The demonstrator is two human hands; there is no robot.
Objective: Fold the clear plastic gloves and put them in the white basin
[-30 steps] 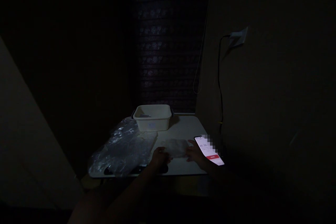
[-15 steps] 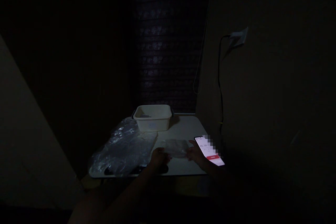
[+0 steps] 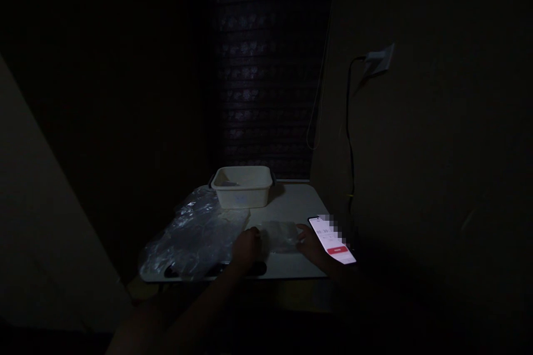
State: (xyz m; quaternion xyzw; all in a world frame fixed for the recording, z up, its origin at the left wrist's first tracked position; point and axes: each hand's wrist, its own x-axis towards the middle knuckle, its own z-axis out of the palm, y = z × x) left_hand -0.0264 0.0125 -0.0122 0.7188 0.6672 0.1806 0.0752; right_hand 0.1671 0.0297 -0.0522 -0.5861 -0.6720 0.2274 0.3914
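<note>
A small clear plastic bag lies flat over the front middle of the white table, between my two hands. My left hand is closed at the bag's left edge, its fingertips pinching the plastic. At the right edge, my right hand has its thumb and fingers curled at the plastic; the dim light hides whether they grip it. A large pile of clear plastic sheets or bags covers the table's left side, next to my left hand.
Behind the bag stands a white tub with dark handles and something small inside. A lit phone lies at the right edge. A black cable hangs from a wall socket.
My left hand has shifted slightly left and up, its fingers now more closed at the bag's edge. The bag looks flatter and a little wider. My right hand has hardly moved.
</note>
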